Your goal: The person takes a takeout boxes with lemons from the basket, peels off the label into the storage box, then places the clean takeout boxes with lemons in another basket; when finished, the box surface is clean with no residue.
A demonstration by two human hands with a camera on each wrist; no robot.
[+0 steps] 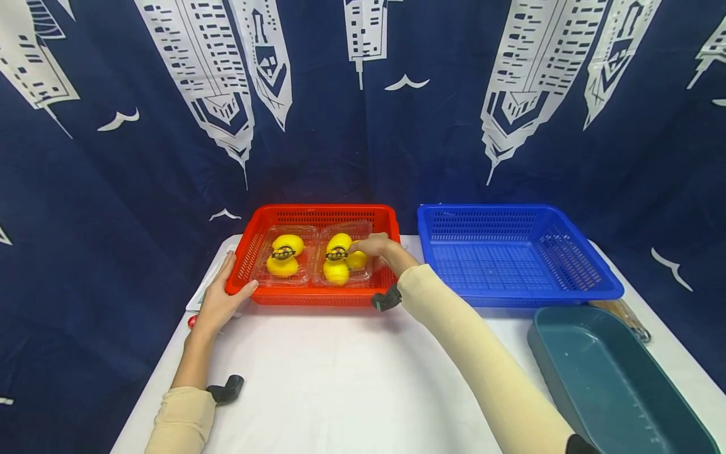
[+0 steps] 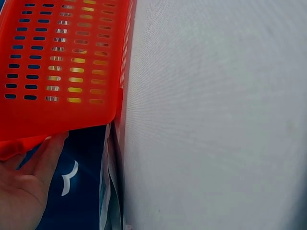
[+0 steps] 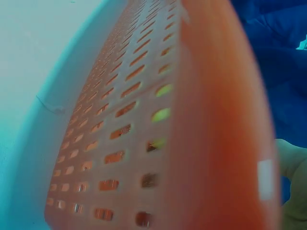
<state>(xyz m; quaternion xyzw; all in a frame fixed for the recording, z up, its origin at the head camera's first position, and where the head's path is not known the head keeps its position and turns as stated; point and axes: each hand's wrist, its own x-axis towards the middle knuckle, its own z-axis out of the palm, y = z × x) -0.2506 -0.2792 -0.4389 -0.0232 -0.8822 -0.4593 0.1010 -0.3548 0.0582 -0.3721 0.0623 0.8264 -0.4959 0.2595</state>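
Two clear plastic clamshell packs of yellow lemon-like fruit lie side by side in a red basket (image 1: 320, 296), the left pack (image 1: 283, 255) and the right pack (image 1: 340, 258). Each carries a dark label with gold print. My left hand (image 1: 220, 299) grips the basket's near left corner, thumb at the near rim and fingers along the outer left side; the left wrist view shows its fingertips at the rim. Reaching over the basket's right end, my right hand (image 1: 375, 244) holds the right pack by its right side, a digit on the lid, other fingers partly hidden.
A blue basket (image 1: 522, 294) stands to the right of the red one. Nearer on the right is a dark teal tub (image 1: 615, 378), with a brown item (image 1: 618, 310) behind it. White flat packets (image 1: 207, 290) and a small red item (image 1: 192, 321) lie at the left table edge.
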